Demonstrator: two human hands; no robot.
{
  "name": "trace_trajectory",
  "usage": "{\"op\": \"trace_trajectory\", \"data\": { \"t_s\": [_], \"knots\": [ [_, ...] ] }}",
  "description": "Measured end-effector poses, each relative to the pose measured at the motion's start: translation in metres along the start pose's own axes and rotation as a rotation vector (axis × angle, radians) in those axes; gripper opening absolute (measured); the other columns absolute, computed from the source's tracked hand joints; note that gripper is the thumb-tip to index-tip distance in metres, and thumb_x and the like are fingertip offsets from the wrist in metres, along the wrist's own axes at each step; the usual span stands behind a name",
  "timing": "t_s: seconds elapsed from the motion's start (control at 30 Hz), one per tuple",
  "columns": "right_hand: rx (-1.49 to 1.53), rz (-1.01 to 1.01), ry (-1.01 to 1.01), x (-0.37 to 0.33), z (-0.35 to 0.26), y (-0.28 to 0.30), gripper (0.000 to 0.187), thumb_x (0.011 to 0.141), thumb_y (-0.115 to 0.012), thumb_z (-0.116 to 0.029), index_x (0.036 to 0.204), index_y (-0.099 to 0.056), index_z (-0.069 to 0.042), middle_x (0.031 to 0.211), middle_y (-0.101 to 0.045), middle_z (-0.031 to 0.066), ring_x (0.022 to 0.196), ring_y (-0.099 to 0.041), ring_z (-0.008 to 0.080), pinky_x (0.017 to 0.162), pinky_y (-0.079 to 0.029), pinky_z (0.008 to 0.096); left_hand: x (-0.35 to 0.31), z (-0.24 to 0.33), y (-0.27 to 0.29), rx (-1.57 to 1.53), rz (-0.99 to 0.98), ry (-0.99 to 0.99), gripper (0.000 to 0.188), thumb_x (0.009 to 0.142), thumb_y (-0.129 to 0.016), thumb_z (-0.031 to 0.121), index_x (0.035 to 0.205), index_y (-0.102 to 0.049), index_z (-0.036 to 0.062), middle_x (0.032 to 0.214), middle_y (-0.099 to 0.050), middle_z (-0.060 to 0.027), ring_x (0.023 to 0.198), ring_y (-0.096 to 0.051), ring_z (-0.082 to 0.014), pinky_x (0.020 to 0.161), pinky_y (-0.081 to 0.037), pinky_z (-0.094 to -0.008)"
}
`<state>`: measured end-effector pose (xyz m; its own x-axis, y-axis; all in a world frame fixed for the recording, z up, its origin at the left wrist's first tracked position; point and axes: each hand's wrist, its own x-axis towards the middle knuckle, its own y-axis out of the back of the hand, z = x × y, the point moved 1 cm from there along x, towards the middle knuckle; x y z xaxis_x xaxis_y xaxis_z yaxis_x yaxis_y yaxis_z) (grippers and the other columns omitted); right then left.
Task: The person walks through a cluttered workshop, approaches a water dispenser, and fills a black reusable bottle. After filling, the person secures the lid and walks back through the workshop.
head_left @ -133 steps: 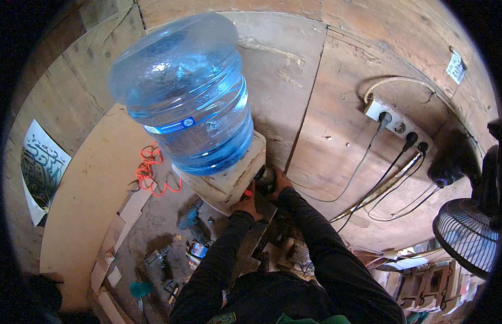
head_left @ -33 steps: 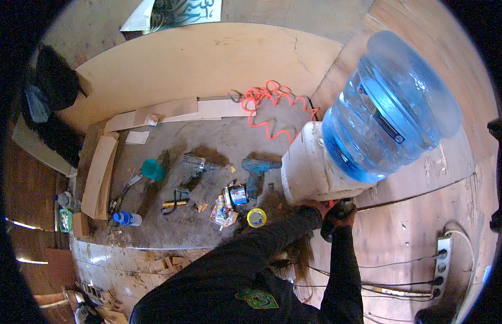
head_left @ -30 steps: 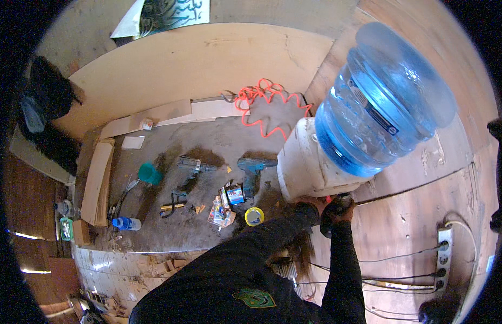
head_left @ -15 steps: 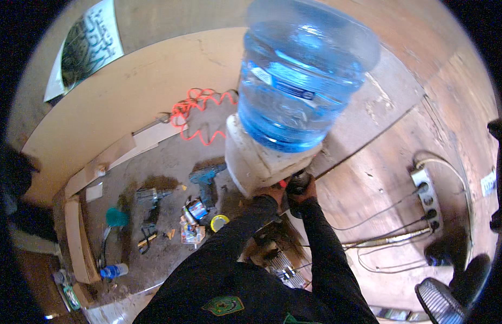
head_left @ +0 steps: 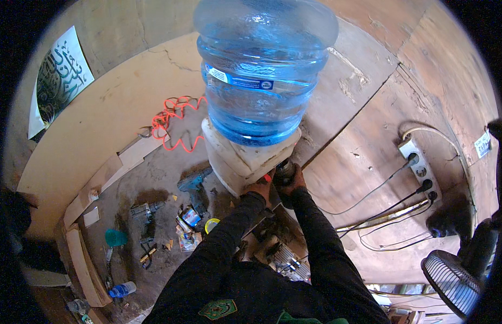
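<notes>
A water dispenser [head_left: 251, 156] with a dirty white body stands in front of me, a large blue water jug [head_left: 256, 92] upside down on top. At its front, my left hand [head_left: 256, 188] is closed by a small red tap [head_left: 268, 177]; its fingertips are partly hidden. My right hand [head_left: 292, 181] grips a dark, round, cup-like container [head_left: 285, 168] close against the dispenser, just right of the red tap. What is inside the container cannot be made out.
Left on the worktop lie a teal cordless drill [head_left: 194, 186], another power tool [head_left: 146, 213], yellow tape [head_left: 211, 225], a small bottle [head_left: 122, 289] and a coiled orange hose [head_left: 175, 116]. Rightward are a power strip [head_left: 420, 167] with plugged cords and a fan [head_left: 453, 281].
The view has shifted, so the dispenser, jug and both hands appear farther left. Both hands stay at the dispenser's front, and the right keeps its grip on the dark container.
</notes>
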<state>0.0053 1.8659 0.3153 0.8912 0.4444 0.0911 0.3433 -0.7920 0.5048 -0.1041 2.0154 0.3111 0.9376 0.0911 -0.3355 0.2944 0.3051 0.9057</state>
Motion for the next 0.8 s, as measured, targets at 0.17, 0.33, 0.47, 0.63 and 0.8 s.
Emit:
{"op": "trace_trajectory", "data": {
  "t_s": [0.17, 0.33, 0.47, 0.63, 0.8],
  "knots": [
    [-0.200, -0.015, -0.003, -0.003, -0.003, 0.004, 0.123, 0.051, -0.095, -0.036, 0.152, -0.030, -0.008, 0.142, -0.053, 0.0224, 0.129, -0.055, 0.0396, 0.105, -0.050, 0.0457, -0.004, 0.002, 0.005, -0.029, 0.033, 0.032, 0.139, 0.073, -0.087, 0.045, 0.160, 0.019, 0.0252, 0.122, -0.068, -0.0281, 0.109, -0.067, -0.0452, 0.091, -0.055, -0.0623],
    [-0.269, -0.045, -0.088, 0.000, 0.001, 0.004, 0.130, 0.049, -0.095, -0.035, 0.153, -0.023, -0.006, 0.140, -0.051, 0.0277, 0.129, -0.054, 0.0419, 0.106, -0.048, 0.0465, -0.006, 0.006, 0.016, 0.016, -0.061, 0.035, 0.138, 0.074, -0.085, 0.042, 0.160, 0.021, 0.0262, 0.118, -0.068, -0.0296, 0.106, -0.069, -0.0444, 0.091, -0.054, -0.0624],
    [-0.267, -0.052, -0.087, 0.003, 0.009, 0.003, 0.131, 0.048, -0.096, -0.035, 0.153, -0.023, -0.006, 0.142, -0.049, 0.0280, 0.130, -0.053, 0.0426, 0.107, -0.048, 0.0469, -0.010, 0.006, 0.019, -0.087, -0.086, 0.028, 0.134, 0.074, -0.084, 0.042, 0.161, 0.016, 0.0256, 0.124, -0.067, -0.0270, 0.111, -0.067, -0.0449, 0.096, -0.052, -0.0626],
    [-0.264, -0.043, -0.022, 0.005, 0.023, 0.001, 0.134, 0.047, -0.096, -0.035, 0.154, -0.022, -0.006, 0.143, -0.049, 0.0288, 0.132, -0.052, 0.0423, 0.108, -0.047, 0.0465, -0.003, 0.006, 0.011, -0.042, -0.156, 0.102, 0.128, 0.075, -0.083, 0.043, 0.162, 0.009, 0.0247, 0.138, -0.061, -0.0219, 0.121, -0.062, -0.0438, 0.104, -0.049, -0.0597],
    [-0.304, -0.053, 0.028, 0.009, 0.022, 0.004, 0.134, 0.046, -0.096, -0.034, 0.154, -0.021, -0.006, 0.143, -0.048, 0.0283, 0.132, -0.052, 0.0408, 0.109, -0.047, 0.0453, -0.009, 0.005, 0.014, -0.034, -0.022, 0.054, 0.130, 0.074, -0.083, 0.042, 0.162, 0.010, 0.0253, 0.146, -0.052, -0.0240, 0.127, -0.057, -0.0446, 0.106, -0.047, -0.0599]
  ]
}}
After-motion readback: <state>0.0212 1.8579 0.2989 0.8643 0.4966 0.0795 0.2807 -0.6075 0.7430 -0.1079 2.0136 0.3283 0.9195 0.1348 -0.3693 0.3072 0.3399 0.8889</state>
